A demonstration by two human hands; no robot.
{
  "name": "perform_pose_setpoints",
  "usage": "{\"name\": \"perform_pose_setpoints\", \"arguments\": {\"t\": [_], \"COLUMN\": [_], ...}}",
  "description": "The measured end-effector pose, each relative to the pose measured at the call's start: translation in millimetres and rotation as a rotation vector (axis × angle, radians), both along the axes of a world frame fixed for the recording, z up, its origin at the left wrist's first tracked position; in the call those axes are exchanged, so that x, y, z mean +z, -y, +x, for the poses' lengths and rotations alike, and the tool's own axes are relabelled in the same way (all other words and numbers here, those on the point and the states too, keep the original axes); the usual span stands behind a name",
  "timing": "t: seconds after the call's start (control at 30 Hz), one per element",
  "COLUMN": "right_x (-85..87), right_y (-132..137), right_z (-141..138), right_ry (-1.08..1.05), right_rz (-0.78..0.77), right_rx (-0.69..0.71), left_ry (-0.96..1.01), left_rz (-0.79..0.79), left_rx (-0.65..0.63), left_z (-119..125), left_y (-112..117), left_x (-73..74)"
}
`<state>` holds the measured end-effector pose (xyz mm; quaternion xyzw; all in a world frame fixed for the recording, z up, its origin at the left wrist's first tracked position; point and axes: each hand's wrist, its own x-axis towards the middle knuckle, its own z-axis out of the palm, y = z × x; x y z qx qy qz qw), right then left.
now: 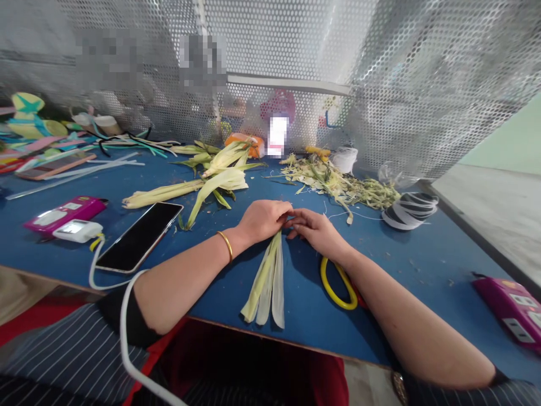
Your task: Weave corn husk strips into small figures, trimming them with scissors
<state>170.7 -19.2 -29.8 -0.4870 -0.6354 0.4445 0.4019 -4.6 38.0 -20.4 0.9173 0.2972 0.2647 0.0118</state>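
Observation:
Pale green corn husk strips fan out toward the table's front edge. Their upper ends are pinched in the fingers of my left hand, which wears a gold bangle. My right hand meets it at the fingertips, its fingers bent and close together; whatever is between them is too small to make out. Thin white thread runs from near my right hand to a spool of white thread on the right. Under my right wrist lie scissors with yellow handles, partly hidden by the forearm.
Whole corn husks lie behind my left hand, and a heap of husk scraps is at the back. A black phone, a magenta power strip and a white cable are left. Another power strip sits right. A perforated screen borders the back.

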Motion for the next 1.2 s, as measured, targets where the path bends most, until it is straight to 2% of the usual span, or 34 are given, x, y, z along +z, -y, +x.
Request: {"name": "perform_pose_setpoints", "arguments": {"t": [0.1,0.23,0.37,0.57,0.73,0.9,1.07,1.13,1.2], "right_x": [-0.8,-3.7,-5.2,-1.5,3.6,13.3,22.2,23.4,23.9], "right_y": [0,-1,-2,-1,0,3,7,8,7], "right_z": [0,1,2,1,1,7,16,17,16], "right_ry": [0.000,0.004,0.028,-0.027,-0.029,0.089,0.323,0.331,0.293], "right_rz": [-0.001,0.009,0.013,-0.069,-0.094,-0.170,-0.258,-0.207,-0.055], "right_rx": [-0.019,-0.090,-0.144,-0.211,-0.228,-0.125,0.029,0.057,0.067], "left_ry": [0.070,0.215,0.271,0.304,0.296,0.109,-0.033,-0.027,-0.001], "left_rz": [-0.037,-0.153,-0.165,-0.153,-0.246,-0.389,-0.340,-0.343,-0.370], "left_rx": [0.025,-0.083,-0.151,-0.139,-0.094,-0.005,0.167,0.187,0.197], "left_z": [3,6,7,6,3,-6,-14,-15,-14], "left_y": [3,6,9,8,5,-5,-15,-16,-16], "left_x": [-1.2,-1.8,-1.8,-0.7,3.1,11.2,15.0,14.3,13.0]}}
